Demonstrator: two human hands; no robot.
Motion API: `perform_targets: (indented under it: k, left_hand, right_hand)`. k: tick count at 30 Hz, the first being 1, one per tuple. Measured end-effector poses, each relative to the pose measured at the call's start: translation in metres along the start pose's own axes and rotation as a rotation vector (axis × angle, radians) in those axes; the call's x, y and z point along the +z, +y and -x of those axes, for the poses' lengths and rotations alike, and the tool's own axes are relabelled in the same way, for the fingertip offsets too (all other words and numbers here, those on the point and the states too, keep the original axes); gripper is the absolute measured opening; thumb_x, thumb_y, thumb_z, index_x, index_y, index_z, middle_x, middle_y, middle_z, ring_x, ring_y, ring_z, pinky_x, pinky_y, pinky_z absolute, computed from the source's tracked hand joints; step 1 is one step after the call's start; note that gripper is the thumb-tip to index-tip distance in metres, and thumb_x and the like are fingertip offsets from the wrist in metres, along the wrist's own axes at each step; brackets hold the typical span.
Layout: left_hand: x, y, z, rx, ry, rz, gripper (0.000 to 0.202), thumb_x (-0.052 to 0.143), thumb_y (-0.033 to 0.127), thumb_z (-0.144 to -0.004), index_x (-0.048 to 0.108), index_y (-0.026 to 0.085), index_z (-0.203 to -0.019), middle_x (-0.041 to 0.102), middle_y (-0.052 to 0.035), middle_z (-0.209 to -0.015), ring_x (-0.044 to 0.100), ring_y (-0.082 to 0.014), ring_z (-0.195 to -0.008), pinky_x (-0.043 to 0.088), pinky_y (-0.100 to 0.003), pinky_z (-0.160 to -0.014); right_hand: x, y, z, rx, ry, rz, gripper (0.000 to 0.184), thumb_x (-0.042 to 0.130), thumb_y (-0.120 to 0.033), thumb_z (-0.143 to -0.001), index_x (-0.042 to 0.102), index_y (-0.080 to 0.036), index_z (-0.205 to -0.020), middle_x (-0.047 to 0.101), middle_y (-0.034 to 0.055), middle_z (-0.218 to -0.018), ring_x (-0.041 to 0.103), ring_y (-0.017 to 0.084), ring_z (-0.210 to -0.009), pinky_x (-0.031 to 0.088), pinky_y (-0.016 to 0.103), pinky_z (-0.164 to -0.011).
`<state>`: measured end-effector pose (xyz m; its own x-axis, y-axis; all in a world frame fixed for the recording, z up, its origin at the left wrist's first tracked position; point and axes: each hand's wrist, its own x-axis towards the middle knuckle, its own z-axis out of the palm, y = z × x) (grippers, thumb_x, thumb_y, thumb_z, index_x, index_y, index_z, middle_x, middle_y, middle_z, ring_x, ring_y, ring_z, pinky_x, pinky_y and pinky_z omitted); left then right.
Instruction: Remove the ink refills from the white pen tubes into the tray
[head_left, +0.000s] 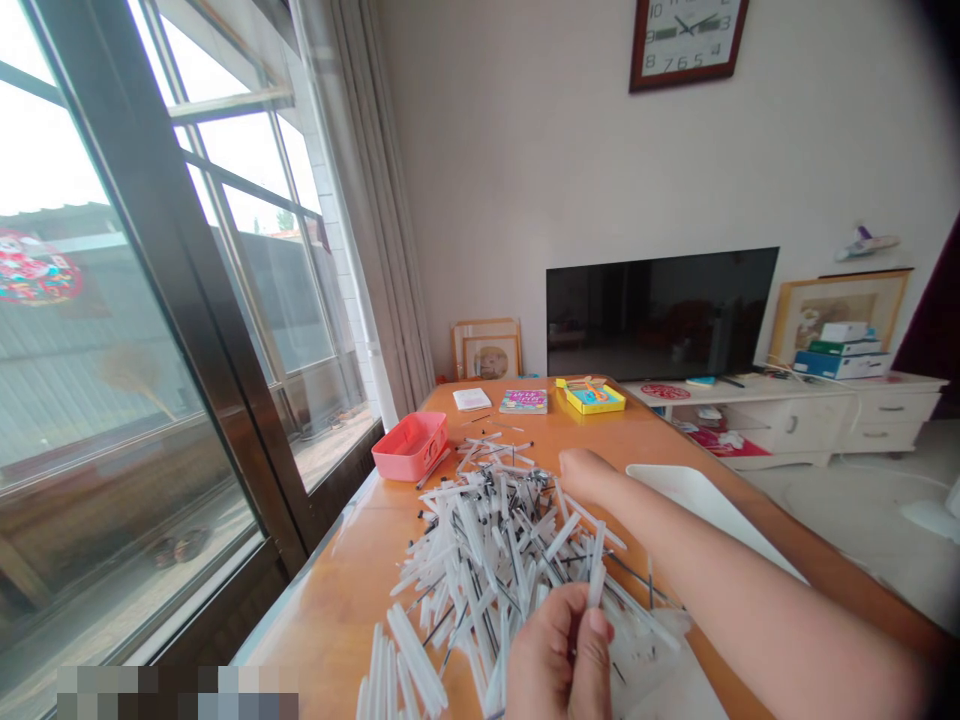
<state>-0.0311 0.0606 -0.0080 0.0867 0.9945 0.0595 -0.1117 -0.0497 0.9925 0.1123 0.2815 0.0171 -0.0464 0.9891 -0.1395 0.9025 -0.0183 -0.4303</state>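
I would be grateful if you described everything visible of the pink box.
The pink box is open-topped, roughly rectangular and seemingly plastic, with rounded corners and indistinct markings on its right side. It stands upright on the table near the left edge, beyond the heap of tubes. A slender piece lies beside it; whether they touch is unclear.

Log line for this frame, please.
left hand: holds white tube | right hand: beside tube pile, grip unclear | pink basket: beyond pile, left
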Motion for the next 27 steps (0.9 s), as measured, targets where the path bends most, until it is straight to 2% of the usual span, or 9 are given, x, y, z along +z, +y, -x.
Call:
perform_targets:
  k: [2,4,5,8,9,11,13,18,27]
  left_hand:
    - [0.0,0.002,0.0,0.009,-0.001,-0.014,0.05,0.066,0.068,-0.078,0.072,0.019,-0.089,0.06,-0.0035,-0.07,0.051,-0.0153,-0.062,0.042,-0.023,-0.059]
    - [-0.001,0.003,-0.001,0.031,-0.017,-0.028,0.05,0.065,0.068,-0.079,0.072,0.019,-0.088,0.058,-0.0031,-0.068,0.052,-0.0159,-0.063,0.043,-0.024,-0.06]
    - [-0.001,0.004,-0.001,0.047,-0.028,-0.036,0.05,0.064,0.067,-0.079,0.072,0.019,-0.087,0.057,-0.0028,-0.066,0.052,-0.0163,-0.064,0.044,-0.024,-0.061]
    - [-0.002,0.004,-0.001,0.095,-0.054,-0.078,0.046,0.063,0.063,-0.083,0.072,0.019,-0.087,0.057,-0.0025,-0.066,0.053,-0.0172,-0.067,0.044,-0.024,-0.063]
    - [-0.001,0.004,0.0,0.112,-0.062,-0.097,0.043,0.062,0.061,-0.085,0.073,0.019,-0.087,0.057,-0.0025,-0.066,0.053,-0.0175,-0.068,0.044,-0.025,-0.065]
    - [0.0,0.004,0.001,0.154,-0.085,-0.14,0.04,0.061,0.057,-0.088,0.073,0.019,-0.087,0.058,-0.0025,-0.066,0.054,-0.018,-0.069,0.045,-0.025,-0.068]
    - [0.002,0.004,0.004,0.199,-0.12,-0.18,0.038,0.059,0.053,-0.09,0.074,0.019,-0.089,0.059,-0.0026,-0.067,0.054,-0.0181,-0.07,0.045,-0.026,-0.071]
    - [0.007,0.002,0.007,0.286,-0.128,-0.268,0.034,0.061,0.05,-0.09,0.077,0.021,-0.092,0.063,-0.004,-0.068,0.056,-0.0186,-0.068,0.043,-0.026,-0.072]
    - [0.002,-0.005,0.005,0.407,-0.189,-0.51,0.034,0.053,0.046,-0.094,0.075,0.02,-0.099,0.07,-0.0067,-0.081,0.061,-0.0191,-0.074,0.042,-0.025,-0.069]
  right_hand:
    - [-0.009,-0.003,0.025,-0.068,0.015,-0.131,0.029,0.061,-0.036,-0.097,0.063,-0.017,-0.119,0.067,0.0075,-0.116,0.066,0.02,-0.097,0.057,0.039,-0.084]
    - [-0.018,-0.003,0.058,-0.147,0.011,-0.273,0.023,0.058,-0.029,-0.095,0.067,-0.015,-0.11,0.071,0.0045,-0.089,0.066,0.017,-0.08,0.055,0.028,-0.072]
    - [-0.023,-0.001,0.077,-0.192,0.0,-0.339,0.022,0.056,-0.028,-0.094,0.067,-0.016,-0.108,0.07,0.0023,-0.082,0.065,0.015,-0.076,0.053,0.025,-0.068]
    - [-0.034,0.012,0.135,-0.28,-0.016,-0.508,0.025,0.053,-0.033,-0.093,0.069,-0.016,-0.103,0.068,0.0008,-0.081,0.062,0.013,-0.072,0.05,0.024,-0.066]
    - [-0.037,0.018,0.153,-0.296,-0.051,-0.668,0.025,0.057,-0.033,-0.09,0.07,-0.015,-0.102,0.068,0.0019,-0.081,0.061,0.013,-0.071,0.049,0.025,-0.067]
    - [-0.039,0.03,0.184,-0.272,-0.087,-0.882,0.024,0.061,-0.031,-0.087,0.07,-0.015,-0.103,0.067,0.0016,-0.082,0.058,0.013,-0.071,0.047,0.025,-0.067]
    - [-0.038,0.04,0.207,-0.241,-0.1,-0.999,0.018,0.064,-0.029,-0.086,0.068,-0.017,-0.099,0.064,-0.0003,-0.081,0.055,0.012,-0.069,0.045,0.025,-0.067]
    - [-0.026,0.048,0.233,-0.265,-0.031,-1.027,0.016,0.062,-0.031,-0.089,0.067,-0.017,-0.095,0.064,0.0004,-0.08,0.055,0.014,-0.073,0.044,0.028,-0.069]
    - [-0.017,0.046,0.24,-0.275,0.059,-0.949,0.021,0.064,-0.037,-0.089,0.067,-0.018,-0.096,0.064,-0.001,-0.076,0.057,0.015,-0.072,0.044,0.031,-0.075]
